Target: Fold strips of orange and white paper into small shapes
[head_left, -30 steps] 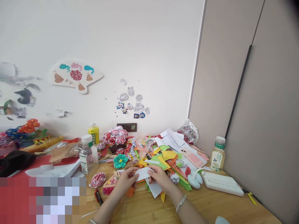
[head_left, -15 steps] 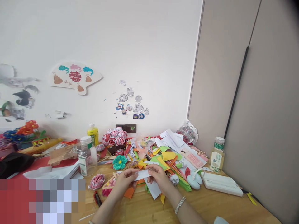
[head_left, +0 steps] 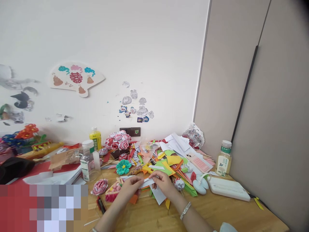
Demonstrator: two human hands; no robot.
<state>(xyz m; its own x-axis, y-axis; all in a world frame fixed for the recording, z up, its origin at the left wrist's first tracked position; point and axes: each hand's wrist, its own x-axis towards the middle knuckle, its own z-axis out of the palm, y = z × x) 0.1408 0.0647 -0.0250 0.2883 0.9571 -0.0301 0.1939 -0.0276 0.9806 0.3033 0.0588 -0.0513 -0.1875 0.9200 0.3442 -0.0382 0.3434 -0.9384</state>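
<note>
Both hands [head_left: 162, 182] pinch a small white paper [head_left: 147, 183] over the cluttered wooden table [head_left: 147, 219].

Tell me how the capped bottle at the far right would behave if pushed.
The capped bottle should feel fairly weighty if its yellowish tint means it is filled. Pushed high, it might tip, standing upright and taller than wide.

At ten o'clock from the middle of the view, a fan-shaped card [head_left: 68, 76] on the wall bears a red double-happiness sign [head_left: 76, 77], 囍; at four o'clock, a pale bottle [head_left: 223, 166] has a green band [head_left: 226, 149] below its cap with white characters that look like 东方树叶; between eight and nine, the yellow bottle [head_left: 95, 133] carries a few characters too small to read surely; the clear bottle [head_left: 90, 161] at eight and the printed sheet [head_left: 185, 140] toward four are likewise illegible.
</note>
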